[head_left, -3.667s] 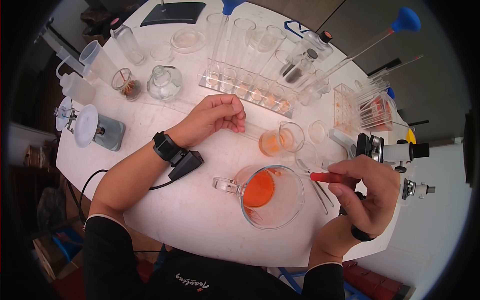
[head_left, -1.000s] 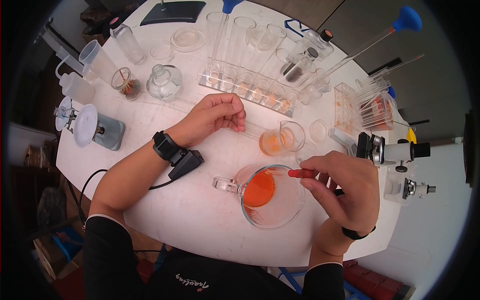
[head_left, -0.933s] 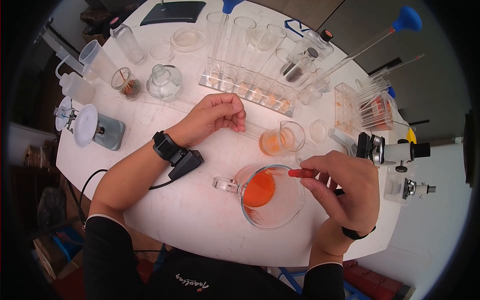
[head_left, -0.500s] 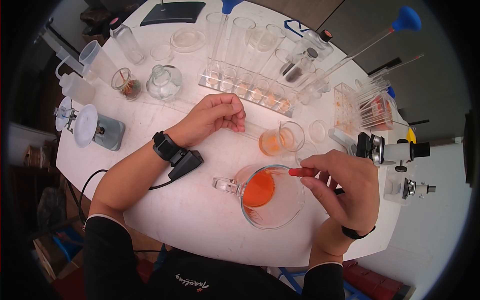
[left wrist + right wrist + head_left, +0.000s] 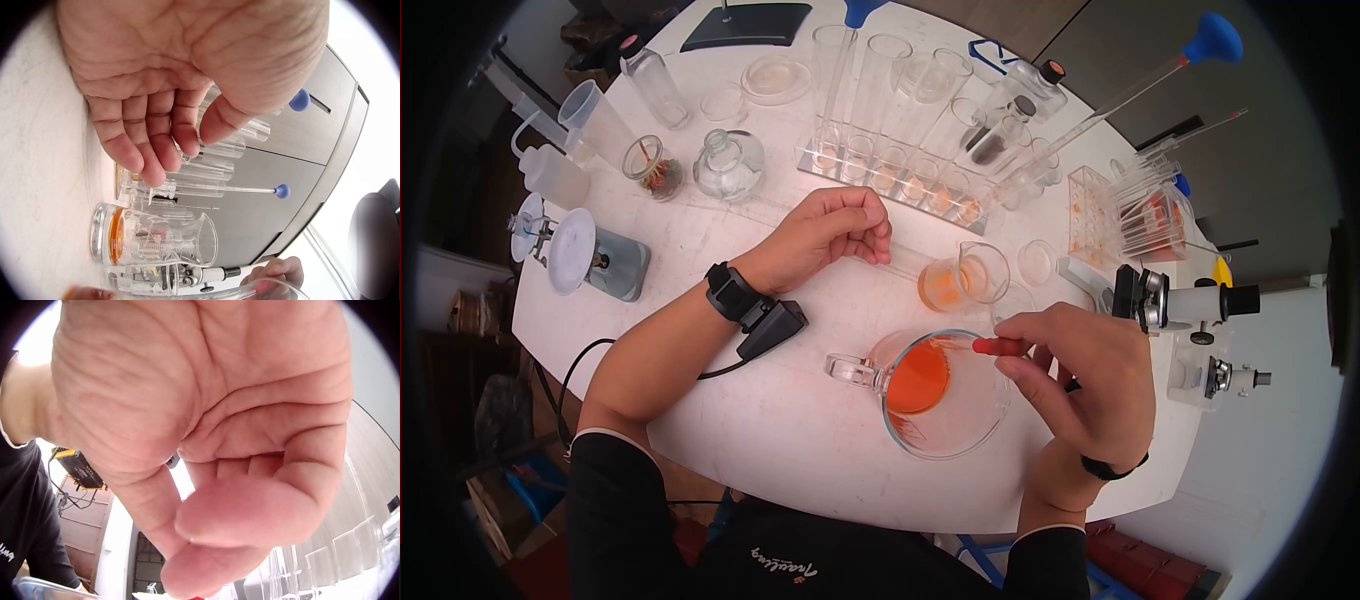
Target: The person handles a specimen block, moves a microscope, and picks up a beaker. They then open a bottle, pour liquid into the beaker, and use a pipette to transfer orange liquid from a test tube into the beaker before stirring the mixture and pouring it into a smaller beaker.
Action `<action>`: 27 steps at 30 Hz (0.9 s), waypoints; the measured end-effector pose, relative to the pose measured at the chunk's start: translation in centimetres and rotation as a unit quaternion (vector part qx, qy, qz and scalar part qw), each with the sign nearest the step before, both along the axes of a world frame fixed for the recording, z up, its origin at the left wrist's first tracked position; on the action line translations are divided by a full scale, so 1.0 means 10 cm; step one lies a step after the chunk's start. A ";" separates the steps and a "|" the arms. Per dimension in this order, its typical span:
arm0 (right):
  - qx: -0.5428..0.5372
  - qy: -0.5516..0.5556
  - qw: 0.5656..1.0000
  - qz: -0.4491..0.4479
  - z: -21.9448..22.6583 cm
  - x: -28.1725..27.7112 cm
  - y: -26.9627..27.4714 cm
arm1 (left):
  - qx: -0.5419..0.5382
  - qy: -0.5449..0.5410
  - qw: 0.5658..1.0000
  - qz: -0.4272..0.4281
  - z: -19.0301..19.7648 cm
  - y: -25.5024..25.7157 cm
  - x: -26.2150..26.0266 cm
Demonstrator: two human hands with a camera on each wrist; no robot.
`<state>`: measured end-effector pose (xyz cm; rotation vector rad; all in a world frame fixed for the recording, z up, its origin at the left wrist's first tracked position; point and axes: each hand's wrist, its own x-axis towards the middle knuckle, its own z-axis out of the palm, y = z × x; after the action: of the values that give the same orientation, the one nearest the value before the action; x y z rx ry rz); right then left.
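Note:
My right hand (image 5: 1085,375) pinches the red rubber bulb (image 5: 998,346) of a dropper between thumb and fingers, over the right rim of a large glass beaker (image 5: 1000,400) with a handle. The dropper's glass part points left over the beaker, where orange liquid (image 5: 918,377) lies. In the right wrist view the right hand (image 5: 219,444) hides nearly all of the bulb. My left hand (image 5: 830,235) rests on the table with loosely curled fingers, holding nothing; the left wrist view shows the left hand (image 5: 181,81) near a smaller beaker (image 5: 156,237) with orange liquid.
Behind the hands stands a rack (image 5: 890,185) of large glass tubes. At the left are a balance (image 5: 615,262), a round flask (image 5: 728,165) and a small jar (image 5: 655,170). A microscope (image 5: 1170,297) stands beyond the right hand, with a clear rack (image 5: 1090,215) behind it.
Since the earliest frame, my right hand has moved left with the red bulb, from beyond the large beaker's right side to over its rim. It has shifted only slightly since. My left hand stays in place.

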<state>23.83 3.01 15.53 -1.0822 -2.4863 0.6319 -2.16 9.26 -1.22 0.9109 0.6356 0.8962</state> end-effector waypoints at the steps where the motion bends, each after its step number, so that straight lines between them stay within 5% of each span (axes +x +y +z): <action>1: 0.003 -0.004 1.000 -0.001 -0.01 -0.01 -0.03 | 0.000 0.001 1.000 0.001 0.00 0.00 0.00; 12: 0.069 -0.125 0.985 0.099 -0.27 -0.22 -0.19 | 0.001 -0.005 1.000 0.003 0.00 -0.01 0.00; 27: 0.049 -0.145 0.982 0.113 -0.24 -0.23 -0.19 | 0.001 -0.006 1.000 -0.002 -0.01 0.00 0.00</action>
<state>21.56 1.15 13.10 -0.9180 -2.8867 0.4330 -2.16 9.26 -1.29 0.9086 0.6221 0.8985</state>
